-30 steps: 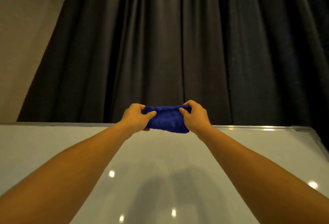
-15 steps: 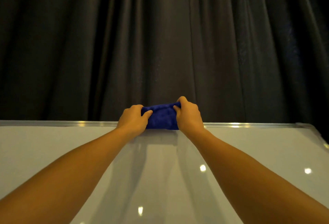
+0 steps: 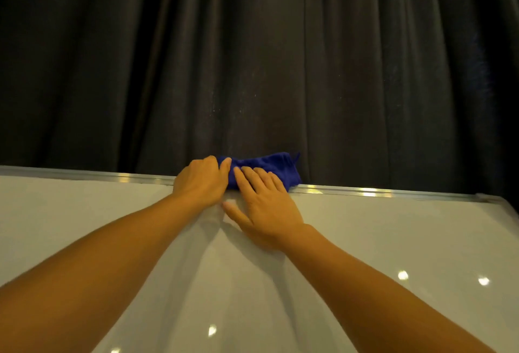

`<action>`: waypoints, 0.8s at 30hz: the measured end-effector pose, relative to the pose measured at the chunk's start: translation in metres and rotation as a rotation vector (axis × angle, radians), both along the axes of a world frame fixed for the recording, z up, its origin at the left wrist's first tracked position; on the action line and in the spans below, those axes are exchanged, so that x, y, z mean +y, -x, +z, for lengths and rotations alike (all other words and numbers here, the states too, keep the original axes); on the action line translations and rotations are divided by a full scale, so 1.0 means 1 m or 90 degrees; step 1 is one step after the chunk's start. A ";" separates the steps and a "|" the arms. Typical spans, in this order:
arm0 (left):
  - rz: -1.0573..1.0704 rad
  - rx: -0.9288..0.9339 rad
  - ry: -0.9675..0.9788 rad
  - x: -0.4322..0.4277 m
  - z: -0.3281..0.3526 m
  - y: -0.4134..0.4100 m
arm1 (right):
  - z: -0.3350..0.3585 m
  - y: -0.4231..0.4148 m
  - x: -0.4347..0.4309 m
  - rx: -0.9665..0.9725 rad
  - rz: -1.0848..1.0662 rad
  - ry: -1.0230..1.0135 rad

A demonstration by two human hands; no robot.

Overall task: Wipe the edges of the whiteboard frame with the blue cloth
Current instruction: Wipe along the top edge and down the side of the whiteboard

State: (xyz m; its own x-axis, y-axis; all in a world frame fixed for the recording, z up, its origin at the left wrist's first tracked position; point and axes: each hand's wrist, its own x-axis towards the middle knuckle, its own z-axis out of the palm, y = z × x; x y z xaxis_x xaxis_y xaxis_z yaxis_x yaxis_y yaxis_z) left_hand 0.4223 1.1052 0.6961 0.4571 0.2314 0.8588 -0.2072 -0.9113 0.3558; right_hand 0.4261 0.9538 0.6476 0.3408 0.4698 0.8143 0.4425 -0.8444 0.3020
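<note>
Left hand point(image 3: 200, 183) grips cloth point(image 3: 265, 169) on top frame point(image 3: 365, 192); right hand point(image 3: 265, 208) flat, fingers released; bare rail toward three o'clock.

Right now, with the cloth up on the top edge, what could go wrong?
The blue cloth is bunched on the top frame edge; a push could tip it behind the board, against the curtain. The right hand lies flat, only its fingers touching the cloth, so the left hand grips alone.

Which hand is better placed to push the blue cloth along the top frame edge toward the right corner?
Probably the right hand: it lies flat, fingers on the blue cloth, which drapes the top frame edge, on the free side. The left hand only grips the cloth's left end.
</note>
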 end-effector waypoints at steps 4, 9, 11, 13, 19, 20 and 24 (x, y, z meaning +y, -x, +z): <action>-0.016 -0.066 -0.092 0.014 -0.020 0.000 | -0.001 -0.016 -0.049 -0.032 -0.081 -0.050; 0.084 0.104 -0.281 0.006 -0.056 0.002 | -0.008 -0.022 -0.040 0.040 -0.079 -0.119; 0.088 0.122 -0.292 0.004 -0.063 -0.002 | -0.007 -0.022 -0.011 0.058 -0.007 -0.066; 0.097 0.112 -0.285 0.006 -0.064 -0.004 | -0.005 -0.023 -0.008 0.044 0.012 -0.026; 0.078 0.079 -0.267 0.003 -0.072 -0.014 | -0.014 -0.024 -0.079 0.017 -0.127 -0.153; 0.080 0.070 -0.262 0.002 -0.073 -0.015 | -0.015 -0.023 -0.070 0.025 -0.129 -0.175; 0.102 0.057 -0.256 0.004 -0.075 -0.017 | -0.020 -0.027 -0.008 0.042 -0.048 -0.127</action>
